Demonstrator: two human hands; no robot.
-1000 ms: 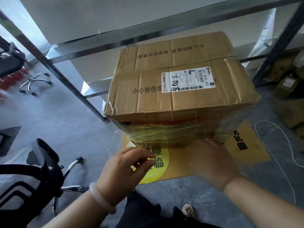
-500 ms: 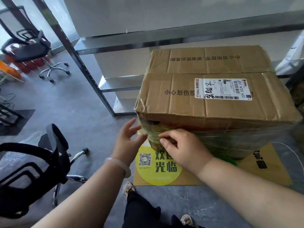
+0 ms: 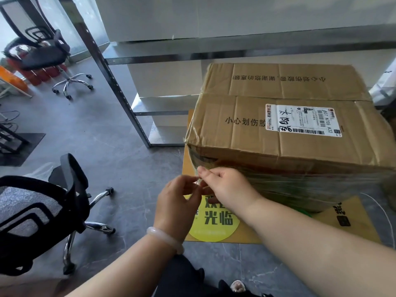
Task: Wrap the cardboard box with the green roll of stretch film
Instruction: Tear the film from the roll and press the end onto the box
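The cardboard box (image 3: pixel 285 123) stands on a yellow mat (image 3: pixel 360 219), with a white shipping label on top. Glossy stretch film (image 3: pixel 310 185) bands the lower part of its front face. My right hand (image 3: pixel 229 189) is at the box's front-left corner, its fingertips pinching at the film's edge there. My left hand (image 3: pixel 177 202), with a pale bracelet on the wrist, meets it from the left, and its thumb and fingers pinch the same spot. A green sliver (image 3: pixel 307 214) shows under the box's front edge; I cannot tell whether it is the roll.
A black mesh office chair (image 3: pixel 36 213) stands close on my left, and a second chair (image 3: pixel 49 52) is at the far left. A metal shelf frame (image 3: pixel 120 91) runs behind the box. A white cord (image 3: pixel 383 211) lies on the grey floor at the right.
My right hand slid along the box's front face from the right to the left corner. My left hand rose to meet it and closed into a pinch. My view shifted left.
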